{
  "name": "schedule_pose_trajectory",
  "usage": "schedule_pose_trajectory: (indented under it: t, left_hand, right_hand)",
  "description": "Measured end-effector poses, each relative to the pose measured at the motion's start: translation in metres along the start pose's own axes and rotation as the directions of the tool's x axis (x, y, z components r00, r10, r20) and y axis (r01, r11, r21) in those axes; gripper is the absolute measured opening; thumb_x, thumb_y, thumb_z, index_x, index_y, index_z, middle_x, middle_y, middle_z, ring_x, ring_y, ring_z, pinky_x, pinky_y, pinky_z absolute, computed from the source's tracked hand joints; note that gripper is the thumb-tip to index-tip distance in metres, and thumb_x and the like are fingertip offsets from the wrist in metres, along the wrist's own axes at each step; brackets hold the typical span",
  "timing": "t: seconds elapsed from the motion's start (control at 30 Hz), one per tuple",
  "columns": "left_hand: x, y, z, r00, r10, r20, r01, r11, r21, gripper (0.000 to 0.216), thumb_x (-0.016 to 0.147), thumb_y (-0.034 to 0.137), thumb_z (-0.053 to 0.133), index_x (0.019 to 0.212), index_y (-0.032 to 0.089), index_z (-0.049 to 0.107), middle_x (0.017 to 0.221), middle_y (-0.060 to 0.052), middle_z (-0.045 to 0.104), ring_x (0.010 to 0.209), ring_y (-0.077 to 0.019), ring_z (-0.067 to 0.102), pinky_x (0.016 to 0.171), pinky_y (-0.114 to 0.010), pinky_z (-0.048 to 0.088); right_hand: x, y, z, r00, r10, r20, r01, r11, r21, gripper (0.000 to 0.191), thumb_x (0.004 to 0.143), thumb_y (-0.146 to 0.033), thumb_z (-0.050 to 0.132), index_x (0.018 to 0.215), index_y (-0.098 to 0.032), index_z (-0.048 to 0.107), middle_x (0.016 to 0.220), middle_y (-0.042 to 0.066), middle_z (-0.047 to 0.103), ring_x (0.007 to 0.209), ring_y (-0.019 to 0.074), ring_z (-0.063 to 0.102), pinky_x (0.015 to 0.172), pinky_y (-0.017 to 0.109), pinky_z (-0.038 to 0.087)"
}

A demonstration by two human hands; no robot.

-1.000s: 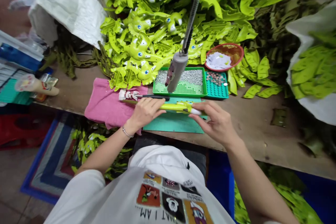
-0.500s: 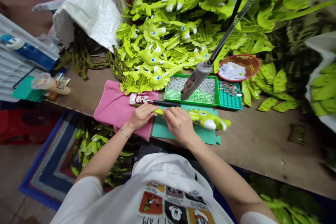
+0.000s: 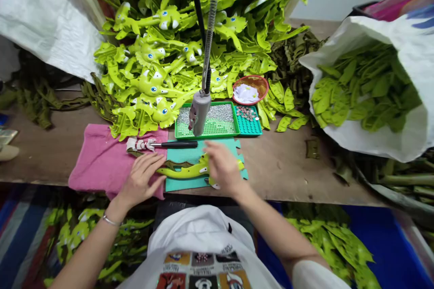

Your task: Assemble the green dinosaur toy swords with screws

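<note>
A yellow-green plastic dinosaur piece (image 3: 188,171) lies across the teal foam mat (image 3: 179,184), with a dark olive jagged strip (image 3: 179,164) along its far edge. My left hand (image 3: 144,178) rests over the left end of both, fingers stretched out and thumb spread to the near side. At the piece's head end is my right hand (image 3: 224,169), smeared by motion and covering much of the head; its grip does not show. Just beyond them lies a black-handled hammer (image 3: 178,144), its head wrapped in white and red, partly on a pink cloth (image 3: 91,158).
A grey hanging tool (image 3: 200,113) hangs over a green tray (image 3: 220,128) of small metal parts. Beside it stand a teal tray (image 3: 249,127) and a red basket (image 3: 259,86). Dinosaur pieces (image 3: 152,81) pile up behind. A white sack (image 3: 359,36) stands at right.
The view has swung right. My hands have moved apart from their close hold on the piece's thin end. The right hand is now at the head, and the dark strip shows alongside the piece.
</note>
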State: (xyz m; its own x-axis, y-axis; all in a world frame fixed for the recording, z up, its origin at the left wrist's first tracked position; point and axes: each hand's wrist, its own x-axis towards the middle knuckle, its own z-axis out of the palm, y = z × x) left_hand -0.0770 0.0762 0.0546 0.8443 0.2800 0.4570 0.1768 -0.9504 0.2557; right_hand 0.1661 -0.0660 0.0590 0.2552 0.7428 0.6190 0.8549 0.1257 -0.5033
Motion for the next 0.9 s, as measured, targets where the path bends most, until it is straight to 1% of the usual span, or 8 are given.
schedule_pose_trajectory:
  t: [0.07,0.17,0.27,0.33,0.4,0.57,0.7,0.9]
  left_hand:
    - [0.013,0.026,0.007,1.0,-0.011,0.0,0.011,1.0,-0.027,0.062,0.091,0.027,0.063,0.149,0.021,0.039,0.126,-0.015,0.067,0.122,-0.0283,0.061,0.105,-0.05,0.048]
    - [0.032,0.067,0.03,0.997,-0.023,0.067,0.026,0.999,-0.042,0.076,0.091,0.041,0.064,0.153,0.015,0.03,0.138,-0.02,0.058,0.13,-0.0322,0.053,0.11,-0.052,0.041]
    - [0.046,0.095,0.055,0.982,-0.103,0.159,0.102,0.995,0.017,0.093,0.083,0.054,0.071,0.153,0.011,0.027,0.146,-0.024,0.049,0.133,-0.036,0.049,0.111,-0.054,0.035]
    - [0.052,0.102,0.066,0.97,-0.157,0.188,0.147,0.987,0.067,0.107,0.073,0.062,0.077,0.153,0.01,0.028,0.146,-0.026,0.049,0.129,-0.0376,0.051,0.108,-0.053,0.036]
    - [0.055,0.103,0.072,0.962,-0.186,0.198,0.165,0.979,0.12,0.116,0.065,0.067,0.081,0.152,0.009,0.03,0.142,-0.026,0.052,0.12,-0.038,0.056,0.102,-0.052,0.038]
    - [0.053,0.093,0.074,0.964,-0.165,0.207,0.124,0.972,0.198,0.1,0.073,0.061,0.078,0.151,0.014,0.036,0.127,-0.019,0.063,0.1,-0.0305,0.061,0.088,-0.042,0.042]
    - [0.048,0.087,0.069,0.973,-0.124,0.194,0.086,0.977,0.193,0.095,0.074,0.057,0.079,0.149,0.013,0.041,0.122,-0.017,0.065,0.097,-0.0289,0.06,0.085,-0.04,0.042]
    - [0.053,0.09,0.066,0.961,-0.173,0.215,0.12,0.963,0.24,0.106,0.068,0.073,0.073,0.147,0.008,0.045,0.131,-0.021,0.06,0.105,-0.0339,0.056,0.095,-0.048,0.038]
  right_hand:
    - [0.022,0.049,-0.025,0.988,0.15,-0.045,-0.152,0.987,-0.044,0.038,0.085,-0.007,0.043,0.111,-0.023,0.065,0.105,0.01,0.074,0.101,0.0235,0.07,0.087,0.043,0.06]
    - [0.048,0.119,-0.052,0.917,0.398,-0.035,-0.4,0.913,-0.082,0.027,0.081,-0.012,0.046,0.096,-0.02,0.066,0.09,0.009,0.074,0.083,0.0222,0.07,0.081,0.04,0.058]
    - [0.059,0.159,-0.064,0.842,0.538,-0.045,-0.539,0.835,-0.113,0.024,0.075,-0.012,0.047,0.091,-0.019,0.064,0.084,0.009,0.074,0.078,0.0234,0.068,0.082,0.041,0.056]
    - [0.059,0.168,-0.066,0.832,0.553,-0.038,-0.553,0.824,-0.125,0.024,0.073,-0.012,0.047,0.091,-0.019,0.063,0.084,0.009,0.074,0.078,0.0244,0.068,0.083,0.042,0.055]
    - [0.059,0.168,-0.061,0.864,0.504,0.005,-0.498,0.856,-0.138,0.023,0.073,-0.012,0.048,0.089,-0.019,0.063,0.087,0.01,0.075,0.08,0.0248,0.069,0.084,0.042,0.055]
    - [0.069,0.165,-0.046,0.928,0.345,0.143,-0.323,0.933,-0.156,0.024,0.075,-0.012,0.049,0.091,-0.02,0.065,0.097,0.011,0.075,0.09,0.0254,0.069,0.085,0.04,0.054]
    - [0.077,0.178,-0.059,0.897,0.44,0.042,-0.424,0.883,-0.202,0.024,0.072,-0.01,0.048,0.085,-0.019,0.066,0.088,0.01,0.075,0.083,0.024,0.067,0.083,0.039,0.053]
    - [0.059,0.177,-0.086,0.831,0.553,-0.065,-0.555,0.815,-0.164,0.017,0.073,-0.014,0.051,0.078,-0.018,0.067,0.079,0.006,0.073,0.074,0.0214,0.066,0.078,0.037,0.052]
